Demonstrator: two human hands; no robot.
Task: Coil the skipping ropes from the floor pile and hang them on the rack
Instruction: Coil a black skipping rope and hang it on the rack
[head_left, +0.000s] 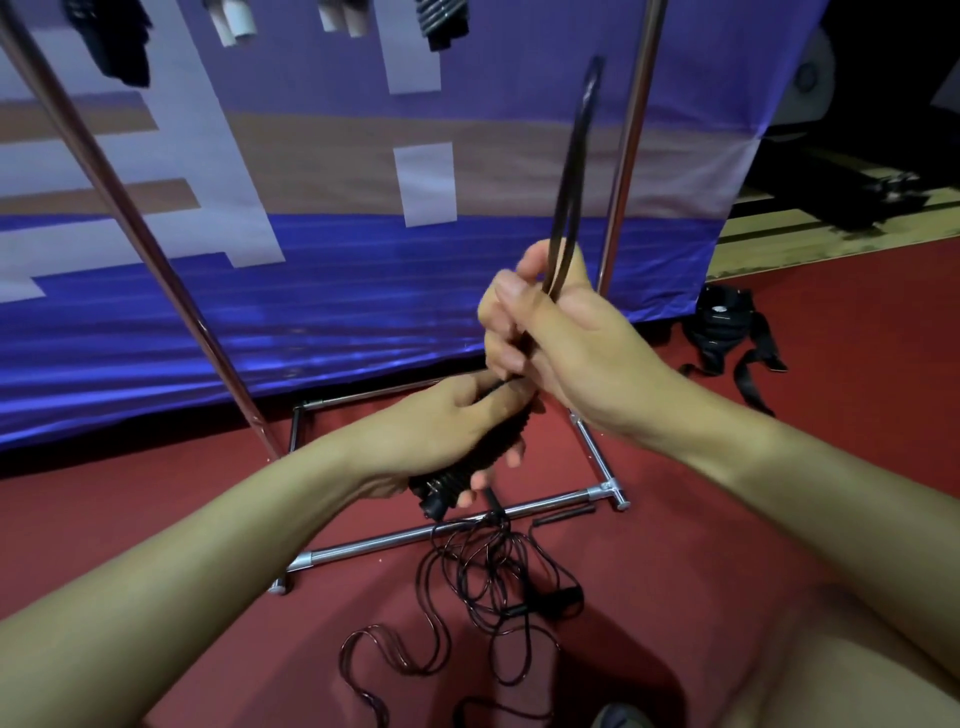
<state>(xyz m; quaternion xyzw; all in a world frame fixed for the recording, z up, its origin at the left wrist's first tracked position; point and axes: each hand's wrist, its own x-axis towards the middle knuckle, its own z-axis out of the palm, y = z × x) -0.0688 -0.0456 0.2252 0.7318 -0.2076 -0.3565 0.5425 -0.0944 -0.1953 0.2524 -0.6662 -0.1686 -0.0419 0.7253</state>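
Observation:
My left hand (452, 421) grips the ribbed black handles (470, 465) of a skipping rope, held slanting down to the left. My right hand (550, 332) is just above it, fingers curled round the folded black rope loop (571, 171), which sticks up in front of the rack's right pole (631, 130). A tangled pile of thin black ropes (488, 582) lies on the red floor below my hands, with loose handles (563, 512) beside it. The rack's left pole (130, 218) slants across the left side.
The rack's chrome base bars (374, 543) rest on the red floor around the pile. A blue and purple banner (363, 291) hangs behind the rack. A black strap bag (724, 327) lies on the floor at the right. My knees fill the lower corners.

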